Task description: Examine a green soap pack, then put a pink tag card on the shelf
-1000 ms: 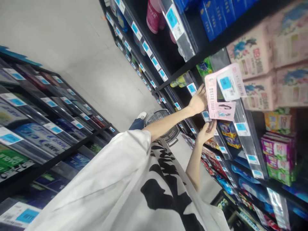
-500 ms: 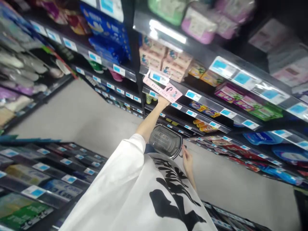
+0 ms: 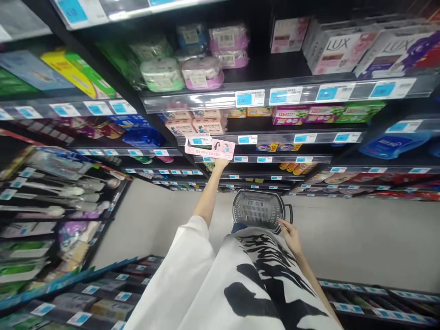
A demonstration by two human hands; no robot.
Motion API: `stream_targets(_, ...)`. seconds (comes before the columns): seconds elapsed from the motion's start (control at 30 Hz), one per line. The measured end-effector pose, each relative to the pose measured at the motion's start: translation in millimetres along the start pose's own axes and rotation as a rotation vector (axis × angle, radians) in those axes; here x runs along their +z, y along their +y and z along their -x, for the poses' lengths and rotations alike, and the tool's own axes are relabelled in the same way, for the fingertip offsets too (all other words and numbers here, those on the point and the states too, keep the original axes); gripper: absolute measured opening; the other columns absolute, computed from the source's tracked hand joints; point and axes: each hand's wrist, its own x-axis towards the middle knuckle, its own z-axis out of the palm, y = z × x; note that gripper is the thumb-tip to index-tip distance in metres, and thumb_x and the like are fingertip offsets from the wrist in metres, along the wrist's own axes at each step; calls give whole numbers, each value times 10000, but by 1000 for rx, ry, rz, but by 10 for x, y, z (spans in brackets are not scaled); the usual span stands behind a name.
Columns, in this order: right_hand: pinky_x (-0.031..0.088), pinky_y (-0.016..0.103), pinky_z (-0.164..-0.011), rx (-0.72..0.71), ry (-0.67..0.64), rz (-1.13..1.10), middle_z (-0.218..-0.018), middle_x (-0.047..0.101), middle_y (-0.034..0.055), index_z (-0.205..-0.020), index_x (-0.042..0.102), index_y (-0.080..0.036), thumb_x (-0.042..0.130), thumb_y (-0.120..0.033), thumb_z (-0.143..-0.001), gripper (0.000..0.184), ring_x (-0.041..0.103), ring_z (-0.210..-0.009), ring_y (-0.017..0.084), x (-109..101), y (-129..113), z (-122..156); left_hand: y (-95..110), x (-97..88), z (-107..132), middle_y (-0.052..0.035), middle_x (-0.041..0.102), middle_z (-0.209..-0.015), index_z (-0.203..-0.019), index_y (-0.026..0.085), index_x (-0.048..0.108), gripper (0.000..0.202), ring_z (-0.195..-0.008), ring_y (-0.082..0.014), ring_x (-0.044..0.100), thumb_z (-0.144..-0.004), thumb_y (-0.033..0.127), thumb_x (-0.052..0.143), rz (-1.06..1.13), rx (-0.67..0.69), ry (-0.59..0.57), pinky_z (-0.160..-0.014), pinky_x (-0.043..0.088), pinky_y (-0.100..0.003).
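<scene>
My left hand reaches up to the middle shelf and holds a flat pink box against the shelf's front edge, right under stacked pink boxes. The box hides most of the hand. Lower down, my right hand rests its fingers on the rim of a dark grey shopping basket, beside its black handle. The basket sits low in front of my body in the aisle.
Black store shelves with blue price tags face me, stocked with soap boxes, wipes and bottles. More shelving stands at the left and below. A pale floor runs along the aisle.
My right hand let go of the pink box and dropped to the basket. My left hand stays on the box at the shelf edge. The view has swung round to face the shelves.
</scene>
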Motion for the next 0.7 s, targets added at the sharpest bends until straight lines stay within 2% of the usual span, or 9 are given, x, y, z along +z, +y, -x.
stream_targets(0.1, 500, 526, -1061, -28, -13, -41, -1188, 719, 150, -1063, 773, -193, 624, -748, -819, 624, 660, -1158, 356, 122, -25, -154, -25, -116, 320, -139, 600, -1422, -1357, 159, 585, 593, -1442, -292, 446, -796, 131, 774, 142, 55, -21, -1228, 336, -446)
stream_targets(0.17, 527, 509, -1019, -40, -40, -70, -1156, 728, 151, -1042, 768, -197, 633, -749, -806, 615, 688, -1089, 348, 193, -10, -258, -50, -181, 466, -122, 673, -1304, -1332, 172, 588, 569, -1309, -265, 587, -798, 136, 783, 516, 5, -94, -1136, 463, -436)
stream_targets(0.23, 542, 495, -986, -51, -72, -92, -1140, 731, 148, -1040, 759, -198, 623, -743, -810, 606, 704, -1039, 336, 257, 6, -357, -34, -241, 504, -115, 710, -1207, -1259, 160, 618, 431, -1221, -239, 649, -850, 158, 754, 918, -92, -130, -1076, 522, -409)
stream_targets(0.27, 547, 488, -974, -61, -84, -95, -1138, 731, 147, -1042, 756, -197, 613, -736, -816, 601, 705, -1033, 333, 288, 7, -401, -3, -270, 485, -116, 715, -1188, -1217, 150, 634, 352, -1208, -229, 657, -880, 165, 733, 1040, -131, -125, -1069, 530, -388)
stream_targets(0.33, 554, 471, -953, -85, -100, -81, -1142, 730, 143, -1048, 752, -196, 593, -717, -832, 586, 701, -1049, 328, 348, -7, -469, 98, -320, 404, -104, 708, -1213, -1181, 146, 646, 250, -1216, -198, 653, -934, 159, 678, 1090, -150, -89, -1069, 532, -319)
stream_targets(0.4, 558, 455, -942, -109, -122, -59, -1151, 729, 134, -1057, 752, -196, 581, -683, -853, 555, 700, -1057, 318, 401, -34, -501, 218, -357, 322, -86, 691, -1264, -1210, 148, 637, 251, -1245, -176, 636, -961, 119, 629, 1140, -142, -67, -1079, 526, -277)
stream_targets(0.5, 556, 439, -944, -130, -147, -47, -1146, 733, 123, -1046, 754, -196, 582, -630, -865, 501, 705, -1046, 304, 446, -48, -480, 338, -390, 282, -117, 701, -1240, -1292, 112, 594, 305, -1235, -198, 647, -987, 136, 603, 1221, -184, -97, -1085, 534, -303)
stream_targets(0.6, 557, 441, -948, -111, -146, -56, -1120, 742, 117, -1050, 750, -194, 588, -607, -857, 484, 709, -1037, 304, 418, -1, -404, 348, -437, 299, -190, 715, -1185, -1336, 67, 555, 379, -1204, -256, 670, -1025, 284, 571, 1084, -278, -203, -1067, 541, -367)
stream_targets(0.7, 556, 446, -962, -102, -124, -56, -1113, 746, 110, -1063, 744, -193, 579, -598, -866, 479, 710, -1036, 303, 315, 82, -293, 339, -533, 270, -215, 694, -1243, -1360, 77, 538, 502, -1217, -276, 663, -1036, 459, 504, 877, -320, -272, -1069, 528, -387)
